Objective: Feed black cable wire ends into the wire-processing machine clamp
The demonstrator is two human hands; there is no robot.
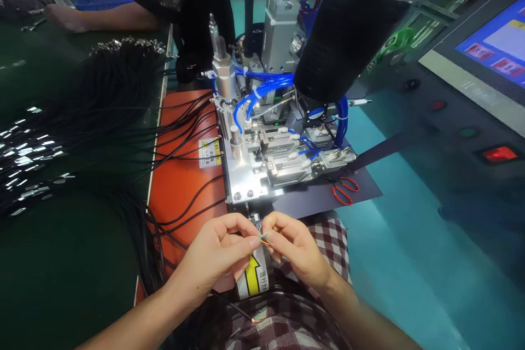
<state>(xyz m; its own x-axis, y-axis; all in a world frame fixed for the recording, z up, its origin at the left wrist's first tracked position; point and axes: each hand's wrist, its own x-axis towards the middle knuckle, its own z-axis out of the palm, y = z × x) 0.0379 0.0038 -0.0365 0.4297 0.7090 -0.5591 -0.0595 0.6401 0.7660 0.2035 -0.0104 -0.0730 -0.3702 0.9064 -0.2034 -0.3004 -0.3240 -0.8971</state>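
Note:
Thin coloured wires [264,239], with yellow, red and white strands showing, lie between my two hands at the near edge of the machine. My left hand [225,246] pinches them between thumb and forefinger. From the other side my right hand [293,246] closes its thumb and fingertips on the same wires. Both sets of fingertips almost touch. Just beyond them stands the metal machine [246,175] with blue air tubes [270,85]. A black cable [232,305] with a stripped end lies below my left hand, over the checkered cloth.
Bundles of black cables [118,87] cover the dark table at left, some crossing an orange surface [176,191]. Red-handled scissors [345,191] lie right of the machine. A control panel [463,115] stands at right. Another person's arm [110,17] rests at upper left.

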